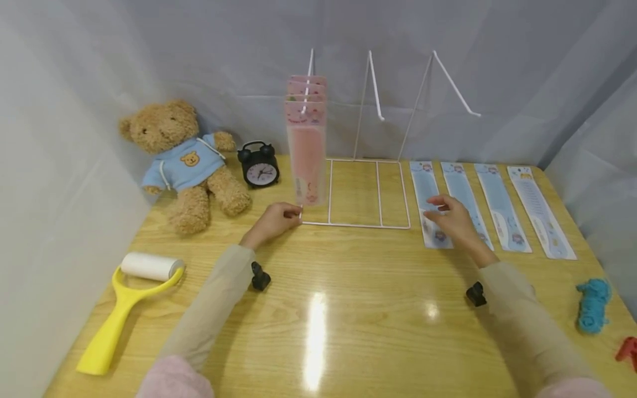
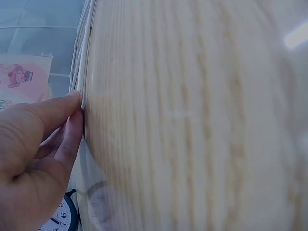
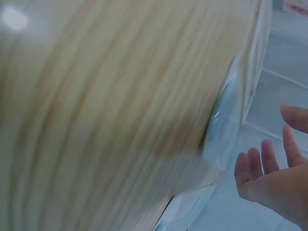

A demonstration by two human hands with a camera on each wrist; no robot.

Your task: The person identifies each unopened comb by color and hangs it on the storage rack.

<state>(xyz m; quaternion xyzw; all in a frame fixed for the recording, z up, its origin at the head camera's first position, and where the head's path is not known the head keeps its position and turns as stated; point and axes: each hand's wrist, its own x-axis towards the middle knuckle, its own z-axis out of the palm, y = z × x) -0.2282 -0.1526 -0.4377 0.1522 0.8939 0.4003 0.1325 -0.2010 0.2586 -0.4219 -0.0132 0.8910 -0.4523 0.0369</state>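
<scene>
A white wire display rack point(image 1: 355, 225) stands at the back of the table, with three prongs rising above its base. Several pink packets point(image 1: 307, 160) hang on its left prong. My left hand point(image 1: 275, 222) pinches the front left corner of the base between thumb and fingers; the left wrist view shows the fingertips on the white wire point(image 2: 84, 57). Over the leftmost blue packet point(image 1: 423, 182) hovers my right hand point(image 1: 454, 222), thumb and fingers apart with nothing between them. In the right wrist view, that packet point(image 3: 224, 120) lies flat below the loosely bent fingers.
Further blue packets point(image 1: 497, 202) lie in a row to the right. A teddy bear point(image 1: 186, 160) and a black alarm clock point(image 1: 260, 166) stand at the back left, a yellow-handled roller point(image 1: 116, 315) nearer. Blue yarn point(image 1: 593, 307) and a red object point(image 1: 628, 351) lie at the right edge.
</scene>
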